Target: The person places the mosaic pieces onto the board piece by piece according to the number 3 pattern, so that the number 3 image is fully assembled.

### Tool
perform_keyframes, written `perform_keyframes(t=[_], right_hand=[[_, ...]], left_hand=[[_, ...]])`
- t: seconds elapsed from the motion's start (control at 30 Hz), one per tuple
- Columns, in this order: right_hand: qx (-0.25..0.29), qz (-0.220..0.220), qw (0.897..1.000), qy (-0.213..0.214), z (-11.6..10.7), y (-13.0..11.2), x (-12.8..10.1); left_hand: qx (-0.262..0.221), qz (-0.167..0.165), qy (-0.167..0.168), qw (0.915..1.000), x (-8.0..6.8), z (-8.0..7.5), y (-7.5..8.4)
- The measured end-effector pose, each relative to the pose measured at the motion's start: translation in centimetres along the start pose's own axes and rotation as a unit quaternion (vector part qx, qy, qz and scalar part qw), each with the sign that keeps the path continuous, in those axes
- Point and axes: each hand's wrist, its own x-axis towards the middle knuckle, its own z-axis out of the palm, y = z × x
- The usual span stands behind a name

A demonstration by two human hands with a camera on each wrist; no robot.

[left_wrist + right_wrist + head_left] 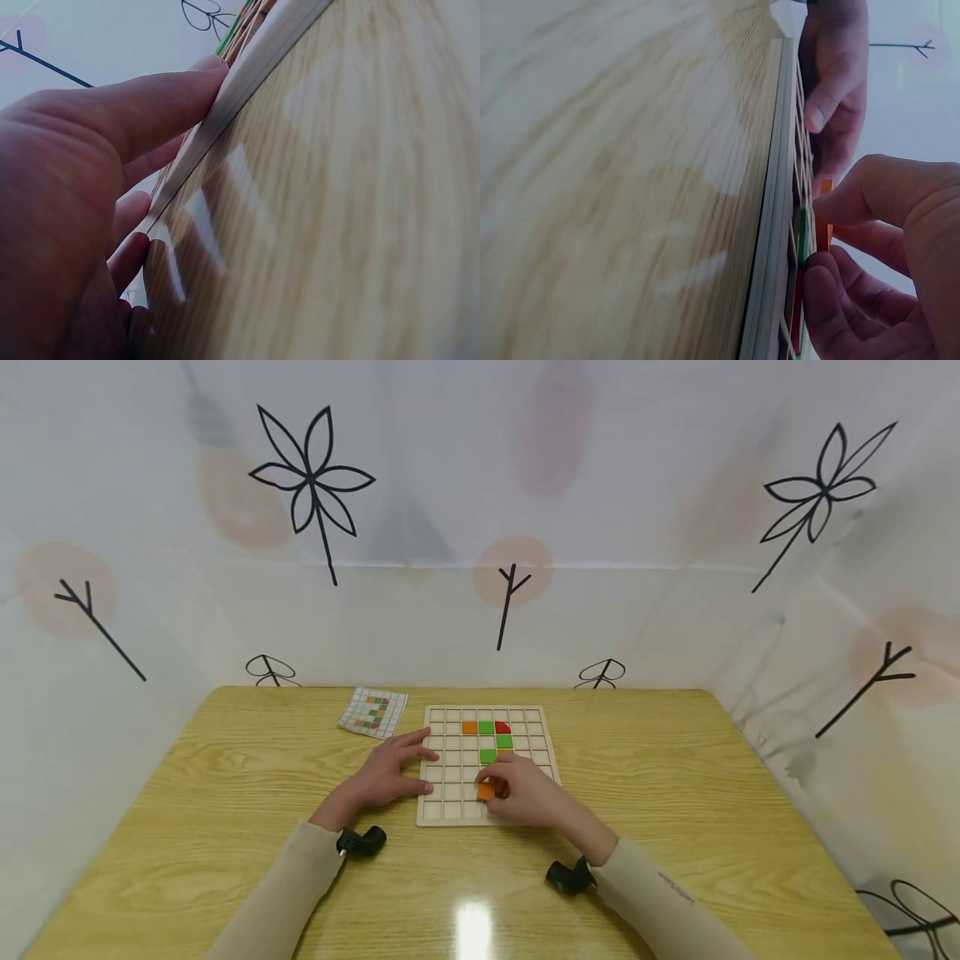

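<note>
A wooden grid board (452,811) lies on the table with several coloured tiles in its cells. Among them are an orange tile (469,727), a green tile (486,727) and a red tile (502,727) with one rounded corner. My right hand (528,792) pinches an orange square tile (486,791) over the lower part of the board; the right wrist view shows this orange tile (824,229) tilted up on edge. My left hand (384,772) rests with spread fingers on the board's left edge. The right hand covers some cells.
A paper card (372,712) with a coloured grid pattern lies behind the left hand, left of the board. The wooden table (645,760) ends at a patterned cloth wall (420,627) at the back. Dark wrist cameras sit at both sleeves.
</note>
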Motion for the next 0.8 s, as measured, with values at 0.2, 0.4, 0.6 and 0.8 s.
perform_keyframes(t=[0.2,0.4,0.6,0.8], right_hand=[[0.012,0.013,1.0,-0.015,0.2,0.0,0.9],[0.039,0.042,0.998,-0.023,0.2,0.0,1.5],[0.029,0.046,0.998,-0.029,0.3,-0.1,1.6],[0.02,0.052,0.998,-0.037,0.4,0.2,1.8]], left_hand=[[0.0,-0.002,-0.002,1.0,0.1,0.1,0.0],[-0.001,-0.007,-0.002,1.0,0.0,0.0,0.3],[0.002,-0.005,-0.001,1.0,-0.1,-0.1,0.4],[-0.002,-0.004,-0.002,1.0,0.0,-0.1,0.4]])
